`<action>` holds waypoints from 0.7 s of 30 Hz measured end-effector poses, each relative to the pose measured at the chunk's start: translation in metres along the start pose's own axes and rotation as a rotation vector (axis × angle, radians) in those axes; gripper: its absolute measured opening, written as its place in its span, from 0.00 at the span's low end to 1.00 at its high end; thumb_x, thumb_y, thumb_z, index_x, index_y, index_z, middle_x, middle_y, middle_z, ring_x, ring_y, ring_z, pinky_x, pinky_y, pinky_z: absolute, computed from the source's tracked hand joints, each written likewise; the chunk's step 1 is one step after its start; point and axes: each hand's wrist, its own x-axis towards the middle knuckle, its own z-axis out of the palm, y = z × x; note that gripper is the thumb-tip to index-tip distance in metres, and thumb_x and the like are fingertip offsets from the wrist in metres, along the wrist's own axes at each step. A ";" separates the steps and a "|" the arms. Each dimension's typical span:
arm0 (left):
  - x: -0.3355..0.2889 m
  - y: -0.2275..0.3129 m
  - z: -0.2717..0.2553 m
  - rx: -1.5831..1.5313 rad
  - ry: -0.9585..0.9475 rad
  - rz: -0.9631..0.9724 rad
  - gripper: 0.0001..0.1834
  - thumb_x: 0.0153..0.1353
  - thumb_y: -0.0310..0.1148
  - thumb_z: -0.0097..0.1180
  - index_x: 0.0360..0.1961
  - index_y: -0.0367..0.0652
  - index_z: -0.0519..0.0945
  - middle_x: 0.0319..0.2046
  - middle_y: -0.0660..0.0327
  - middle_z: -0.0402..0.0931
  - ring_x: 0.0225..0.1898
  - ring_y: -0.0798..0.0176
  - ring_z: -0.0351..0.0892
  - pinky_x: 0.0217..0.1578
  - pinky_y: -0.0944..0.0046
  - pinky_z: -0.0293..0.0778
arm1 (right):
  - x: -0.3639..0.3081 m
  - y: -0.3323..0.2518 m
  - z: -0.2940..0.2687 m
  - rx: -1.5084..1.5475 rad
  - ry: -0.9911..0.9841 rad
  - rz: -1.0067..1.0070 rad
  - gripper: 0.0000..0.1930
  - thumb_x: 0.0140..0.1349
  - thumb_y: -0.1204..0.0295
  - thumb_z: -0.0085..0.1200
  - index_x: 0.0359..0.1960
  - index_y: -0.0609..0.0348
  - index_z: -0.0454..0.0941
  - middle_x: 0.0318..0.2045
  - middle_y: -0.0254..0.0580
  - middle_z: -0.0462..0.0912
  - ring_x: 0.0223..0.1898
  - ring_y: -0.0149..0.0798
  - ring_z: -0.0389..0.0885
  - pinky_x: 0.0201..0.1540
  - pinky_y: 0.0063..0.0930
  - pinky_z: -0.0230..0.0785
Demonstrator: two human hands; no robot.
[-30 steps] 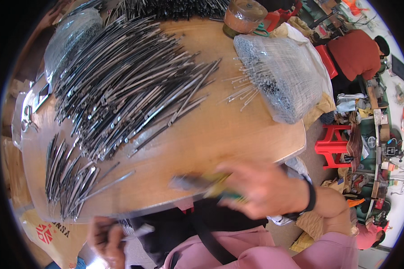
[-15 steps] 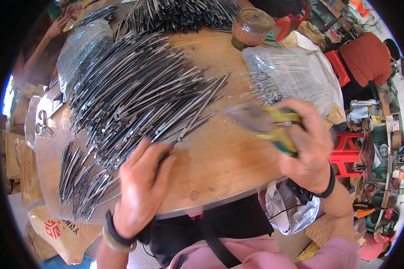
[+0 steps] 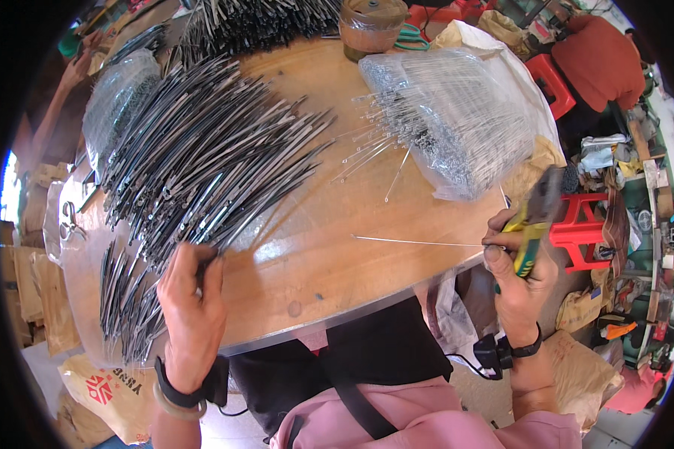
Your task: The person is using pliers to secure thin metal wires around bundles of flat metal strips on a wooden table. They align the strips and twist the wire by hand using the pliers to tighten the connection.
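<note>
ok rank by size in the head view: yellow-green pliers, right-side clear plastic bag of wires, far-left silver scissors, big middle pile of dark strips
1. Big middle pile of dark strips
2. Right-side clear plastic bag of wires
3. Yellow-green pliers
4. Far-left silver scissors
Nearness may enlarge the pliers.

Fairly bright, soft light covers the bench (image 3: 337, 280), with pale glare just right of the left grip (image 3: 192, 295). Up and left of the right grip (image 3: 520, 280), plastic wrapping (image 3: 457, 123) glints. The pliers (image 3: 532, 232) in that grip smear at the head. Far left of the left grip, the rim burns white; fisheye distortion bows the bench's near edge, and black fills the corners.
</note>
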 end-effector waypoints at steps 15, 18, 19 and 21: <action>-0.094 0.042 -0.009 -1.877 -0.283 -0.715 0.19 0.54 0.23 0.56 0.49 0.31 0.73 0.22 0.52 0.66 0.15 0.59 0.68 0.07 0.64 0.65 | -0.054 -0.008 0.037 1.517 -0.238 0.788 0.07 0.56 0.71 0.62 0.34 0.57 0.77 0.40 0.39 0.69 0.37 0.34 0.68 0.35 0.28 0.64; -0.098 0.043 -0.002 -1.759 -0.395 -0.831 0.15 0.53 0.22 0.59 0.42 0.30 0.76 0.22 0.49 0.72 0.15 0.56 0.73 0.12 0.61 0.69 | -0.049 -0.031 0.052 1.244 -0.286 0.793 0.10 0.52 0.72 0.64 0.28 0.60 0.73 0.38 0.41 0.69 0.34 0.35 0.69 0.31 0.27 0.66; -0.102 0.037 -0.004 -1.732 -0.388 -0.842 0.15 0.53 0.22 0.60 0.43 0.30 0.76 0.23 0.49 0.75 0.17 0.57 0.74 0.16 0.62 0.71 | -0.049 -0.031 0.054 1.140 -0.327 0.770 0.10 0.53 0.72 0.64 0.27 0.60 0.73 0.38 0.42 0.69 0.33 0.35 0.69 0.32 0.28 0.66; -0.106 0.033 -0.006 -1.604 -0.320 -0.837 0.10 0.57 0.19 0.59 0.41 0.29 0.77 0.25 0.52 0.78 0.21 0.60 0.77 0.22 0.66 0.73 | -0.046 -0.026 0.047 0.918 -0.320 0.649 0.10 0.52 0.73 0.64 0.30 0.62 0.75 0.41 0.46 0.71 0.34 0.36 0.71 0.34 0.29 0.67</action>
